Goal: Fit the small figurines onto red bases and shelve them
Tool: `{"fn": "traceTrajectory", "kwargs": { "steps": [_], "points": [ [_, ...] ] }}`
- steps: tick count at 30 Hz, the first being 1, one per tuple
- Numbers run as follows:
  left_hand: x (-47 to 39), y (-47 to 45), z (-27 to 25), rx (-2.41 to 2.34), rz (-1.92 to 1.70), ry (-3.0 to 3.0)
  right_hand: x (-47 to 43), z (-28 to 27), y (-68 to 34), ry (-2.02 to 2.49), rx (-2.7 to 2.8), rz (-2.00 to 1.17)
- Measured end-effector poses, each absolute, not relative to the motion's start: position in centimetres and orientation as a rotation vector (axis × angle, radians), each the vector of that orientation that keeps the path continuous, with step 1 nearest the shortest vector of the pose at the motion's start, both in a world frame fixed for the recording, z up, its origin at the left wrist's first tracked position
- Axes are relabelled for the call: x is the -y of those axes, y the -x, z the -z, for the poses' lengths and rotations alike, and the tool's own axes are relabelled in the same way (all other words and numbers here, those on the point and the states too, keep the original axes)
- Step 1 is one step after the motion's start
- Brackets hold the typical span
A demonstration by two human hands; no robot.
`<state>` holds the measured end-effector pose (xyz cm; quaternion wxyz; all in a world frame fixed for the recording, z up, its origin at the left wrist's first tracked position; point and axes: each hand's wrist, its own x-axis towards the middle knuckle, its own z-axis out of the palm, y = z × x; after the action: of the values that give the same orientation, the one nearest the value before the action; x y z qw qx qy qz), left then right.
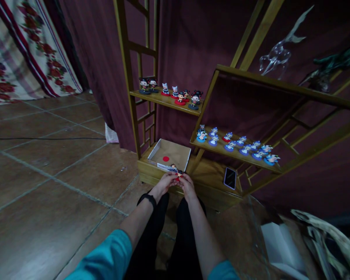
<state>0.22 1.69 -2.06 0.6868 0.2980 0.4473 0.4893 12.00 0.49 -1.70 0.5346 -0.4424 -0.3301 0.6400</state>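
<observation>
My left hand [166, 182] and my right hand [187, 184] meet in front of the shelf, fingers closed around one small figurine [179, 174] with dark hair and red on it. Just beyond my fingers is a shallow cardboard box [169, 149] on the lowest shelf. A round red base [166, 159] lies flat inside it. Another small dark-haired figurine [173, 166] shows at the box's near edge, partly hidden behind the held one.
Several figurines on round bases [180, 98] stand on the upper left shelf [166, 102]. More, mostly blue [230, 145], line the middle shelf. A phone [230, 178] lies at lower right. A glass animal [276, 56] stands high up. A white box [282, 245] is on the floor.
</observation>
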Motion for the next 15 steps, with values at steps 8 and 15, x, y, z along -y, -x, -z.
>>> {"fn": "traceTrajectory", "kwargs": {
  "steps": [8,15],
  "points": [
    [-1.3,-0.3,1.2,-1.004,-1.099,-0.682,-0.4,1.4,-11.9,1.027,0.801,-1.525],
    [-1.3,-0.3,0.9,-1.012,-1.070,-0.716,-0.4,1.6,-11.8,0.984,0.812,-1.518]
  ]
}}
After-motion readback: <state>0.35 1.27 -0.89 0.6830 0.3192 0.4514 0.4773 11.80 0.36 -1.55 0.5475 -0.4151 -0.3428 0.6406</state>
